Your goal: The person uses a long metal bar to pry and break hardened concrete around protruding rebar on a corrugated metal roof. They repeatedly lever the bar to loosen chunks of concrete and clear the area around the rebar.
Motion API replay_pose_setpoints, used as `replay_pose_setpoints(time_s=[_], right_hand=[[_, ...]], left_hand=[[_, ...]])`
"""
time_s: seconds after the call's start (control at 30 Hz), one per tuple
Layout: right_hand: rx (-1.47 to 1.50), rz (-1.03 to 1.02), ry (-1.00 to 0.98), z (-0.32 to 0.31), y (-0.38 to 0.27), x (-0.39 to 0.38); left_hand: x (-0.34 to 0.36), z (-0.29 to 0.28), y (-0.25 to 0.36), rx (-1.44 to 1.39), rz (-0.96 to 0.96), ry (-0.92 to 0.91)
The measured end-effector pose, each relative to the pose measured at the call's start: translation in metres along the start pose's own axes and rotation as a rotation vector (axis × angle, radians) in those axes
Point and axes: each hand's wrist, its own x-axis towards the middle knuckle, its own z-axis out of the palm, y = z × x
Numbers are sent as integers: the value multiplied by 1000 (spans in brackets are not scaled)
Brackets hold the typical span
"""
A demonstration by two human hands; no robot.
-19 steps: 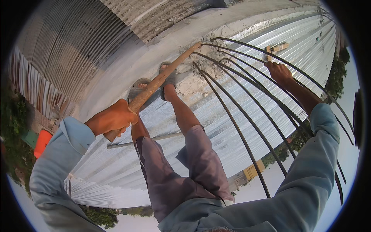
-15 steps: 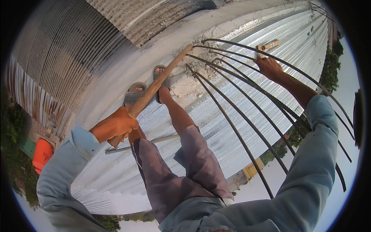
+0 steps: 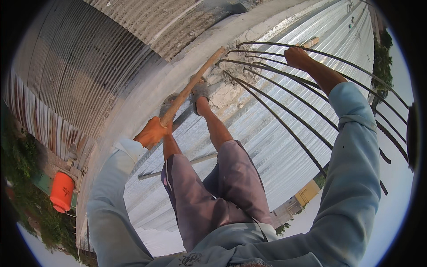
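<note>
Clearly, my left hand [image 3: 152,133] at nine o'clock grips a wooden stick [image 3: 194,83]; past one, my right hand [image 3: 297,58] curls near bars [image 3: 262,42], its hold I cannot tell

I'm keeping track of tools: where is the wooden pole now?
Mostly left of centre in the head view, the wooden pole slants from the left hand up toward the bases of the dark rods.

Silver corrugated roofing [image 3: 275,155] gleams in daylight across the middle and right; a pale concrete ledge [image 3: 153,89] divides it from darker, weathered corrugated sheets [image 3: 84,58] at upper left. Lower left, an orange tank [image 3: 62,191] beside greenery [image 3: 22,155] — lower right, a yellow building [image 3: 307,193] and hazy sky [image 3: 293,231].
</note>
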Motion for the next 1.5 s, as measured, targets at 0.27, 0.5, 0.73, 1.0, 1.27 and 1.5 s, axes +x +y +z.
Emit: replay_pose_setpoints(time_s=[0.27,0.5,0.73,1.0,1.27,1.5], right_hand=[[55,402,-21,-14,-47,5],[138,520,374,10,-71,-10],[199,442,431,0,-78,-24],[132,444,234,-12,-84,-26],[-194,380,416,-15,-102,-21],[1009,179,895,-64,-270,-9]], left_hand=[[-29,37,-53,-240,-3,124],[-95,34,-77,-312,-104,138],[-160,45,-99,-325,-183,143],[-197,78,-99,-372,-225,102],[-219,120,-110,-447,-232,63],[-197,152,-119,-445,-192,90]])
